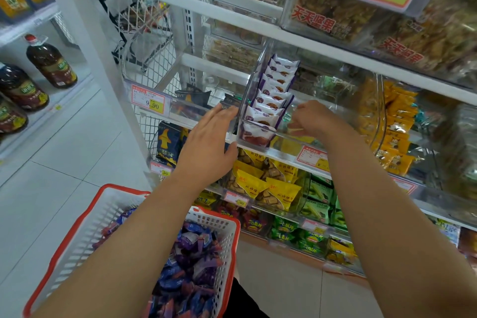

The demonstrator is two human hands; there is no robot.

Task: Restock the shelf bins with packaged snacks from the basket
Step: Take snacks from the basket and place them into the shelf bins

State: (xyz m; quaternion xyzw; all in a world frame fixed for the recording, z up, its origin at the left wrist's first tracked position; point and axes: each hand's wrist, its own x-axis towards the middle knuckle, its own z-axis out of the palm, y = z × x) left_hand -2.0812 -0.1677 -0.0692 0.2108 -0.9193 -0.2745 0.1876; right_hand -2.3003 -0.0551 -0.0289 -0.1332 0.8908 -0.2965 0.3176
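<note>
A clear plastic shelf bin (289, 135) on the middle shelf holds a row of white-and-purple snack packets (271, 97) standing along its left side. My left hand (209, 142) lies flat with straight fingers against the bin's outer left wall. My right hand (313, 117) reaches over the front wall into the bin's right part, fingers curled downward; whether it holds a packet is hidden. Below me stands a white basket with a red rim (103, 217), holding many purple and blue wrapped snacks (191, 261).
Yellow and green snack bags (268, 186) fill lower shelf bins. Orange packets (397, 121) sit in the bin to the right. A white upright post (103, 64) stands left of the shelves, oil bottles (51, 62) beyond it. Tiled floor lies at left.
</note>
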